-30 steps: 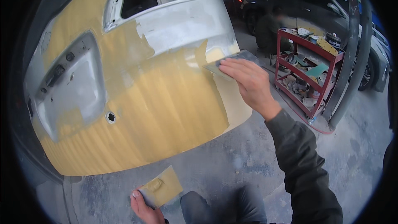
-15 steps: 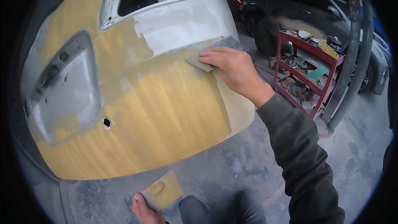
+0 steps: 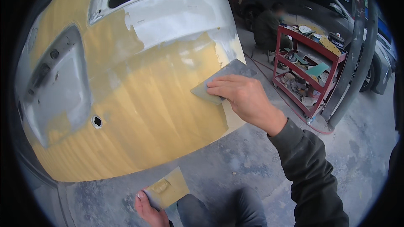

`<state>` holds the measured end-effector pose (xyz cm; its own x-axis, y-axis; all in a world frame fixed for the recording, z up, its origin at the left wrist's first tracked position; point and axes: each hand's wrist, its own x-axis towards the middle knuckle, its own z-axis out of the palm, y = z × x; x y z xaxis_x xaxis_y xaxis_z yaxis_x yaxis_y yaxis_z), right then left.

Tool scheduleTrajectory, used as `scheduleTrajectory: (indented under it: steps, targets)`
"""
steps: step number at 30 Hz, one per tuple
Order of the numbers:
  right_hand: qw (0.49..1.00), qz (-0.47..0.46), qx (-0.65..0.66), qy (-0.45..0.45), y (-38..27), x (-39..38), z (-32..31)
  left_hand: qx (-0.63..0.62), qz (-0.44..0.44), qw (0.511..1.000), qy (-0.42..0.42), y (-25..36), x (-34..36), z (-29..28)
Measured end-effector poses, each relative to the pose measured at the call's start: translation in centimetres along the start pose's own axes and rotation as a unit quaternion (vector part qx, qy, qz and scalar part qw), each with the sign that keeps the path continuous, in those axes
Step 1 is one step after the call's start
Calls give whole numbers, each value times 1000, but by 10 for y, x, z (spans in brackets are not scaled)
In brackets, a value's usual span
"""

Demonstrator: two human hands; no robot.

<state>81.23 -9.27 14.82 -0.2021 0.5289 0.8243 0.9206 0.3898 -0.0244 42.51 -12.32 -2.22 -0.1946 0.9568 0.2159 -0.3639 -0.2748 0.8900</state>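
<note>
A car tailgate (image 3: pixel 147 101), largely coated in yellow body filler with bare pale patches, fills the left and middle. My right hand (image 3: pixel 240 94) grips a thin, dark grey filler spreader (image 3: pixel 227 72), whose lower left edge lies over the yellow surface near the panel's right side. Low in the view, my left hand (image 3: pixel 149 210) holds a flat plate (image 3: pixel 179 187) by its corner, thumb on top. A small lump of yellow filler (image 3: pixel 161 186) sits on that plate, which is apart from the panel.
To the right stands a red tool trolley (image 3: pixel 312 86) loaded with sanding discs, cans and scraps. A person (image 3: pixel 269 29) crouches behind it beside a dark car (image 3: pixel 303 4). Dark posts (image 3: pixel 357 59) rise at far right, and a red hose (image 3: pixel 290 105) runs along the floor.
My right hand has moved the spreader down the panel, baring a fresh yellow strip along the crease above. The view has shifted slightly; my left hand still holds the plate.
</note>
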Motion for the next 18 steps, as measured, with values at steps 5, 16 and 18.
scheduleTrajectory:
  steps: [5, 16, 18]
  targets:
    - [1000, 13, 3, 9, -13, -31, 5, 0, 6, 1000, -2, -3, 0, -3]
    - [999, 41, -22, 0, -40, -94, 25, 5, -3, 1000, -4, 1, -5, -1]
    - [998, 52, -25, 2, -44, -104, 31, 6, -3, 1000, -10, 5, -7, 2]
